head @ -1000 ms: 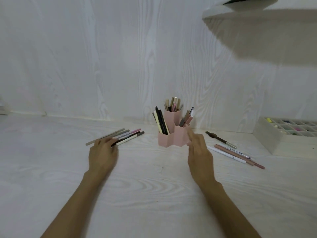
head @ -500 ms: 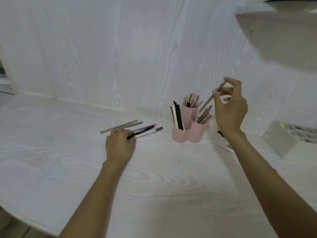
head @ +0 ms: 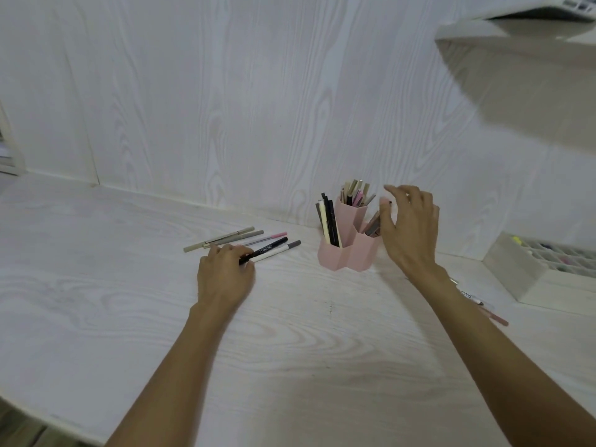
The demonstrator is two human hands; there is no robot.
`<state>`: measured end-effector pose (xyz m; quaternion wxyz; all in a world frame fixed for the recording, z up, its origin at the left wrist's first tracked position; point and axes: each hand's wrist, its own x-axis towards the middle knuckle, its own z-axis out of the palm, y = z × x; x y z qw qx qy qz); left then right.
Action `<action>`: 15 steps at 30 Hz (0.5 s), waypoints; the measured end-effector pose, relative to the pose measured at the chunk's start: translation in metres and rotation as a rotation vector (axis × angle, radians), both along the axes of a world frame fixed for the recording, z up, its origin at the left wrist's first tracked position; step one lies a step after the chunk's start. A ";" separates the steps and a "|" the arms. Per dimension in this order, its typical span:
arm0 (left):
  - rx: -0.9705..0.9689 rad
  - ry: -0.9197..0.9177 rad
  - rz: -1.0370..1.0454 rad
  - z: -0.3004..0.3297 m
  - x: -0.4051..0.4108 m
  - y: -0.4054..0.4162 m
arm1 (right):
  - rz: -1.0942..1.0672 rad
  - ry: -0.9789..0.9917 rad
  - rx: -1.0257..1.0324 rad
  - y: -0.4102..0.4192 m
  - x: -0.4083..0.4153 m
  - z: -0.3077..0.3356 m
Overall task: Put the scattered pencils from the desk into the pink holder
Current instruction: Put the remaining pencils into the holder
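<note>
The pink holder (head: 342, 258) stands near the back wall, its three hexagonal cups packed with pencils. My right hand (head: 411, 233) hovers just right of it with fingers spread and nothing in them, thumb close to the pencils in the right cup. To the left, several pencils lie loose on the desk: two beige ones (head: 219, 241), a pink-tipped one (head: 269, 238), a white one with a grey tip (head: 283, 249) and a black pencil (head: 267, 250). My left hand (head: 225, 275) is curled over the black pencil's near end. More pencils (head: 483, 306) lie partly hidden behind my right forearm.
A white compartment organiser (head: 535, 275) sits at the right edge of the desk. A white shelf (head: 503, 30) juts out overhead at the upper right. The desk's front edge (head: 48, 417) curves across the lower left.
My right hand has come down from above the holder, and the pencil it held is gone from its fingers. My left hand has stayed on the black pencil.
</note>
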<state>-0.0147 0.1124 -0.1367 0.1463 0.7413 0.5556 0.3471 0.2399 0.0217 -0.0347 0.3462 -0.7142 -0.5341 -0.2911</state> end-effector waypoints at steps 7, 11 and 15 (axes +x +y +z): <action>-0.039 -0.082 -0.032 0.003 -0.001 -0.004 | 0.430 -0.042 -0.440 0.019 -0.083 -0.042; -0.045 -0.119 0.004 0.005 -0.001 -0.006 | 0.441 -0.063 -0.782 0.032 -0.095 -0.079; 0.011 -0.054 -0.053 0.003 -0.008 -0.001 | 0.498 -0.018 -0.774 0.023 -0.085 -0.082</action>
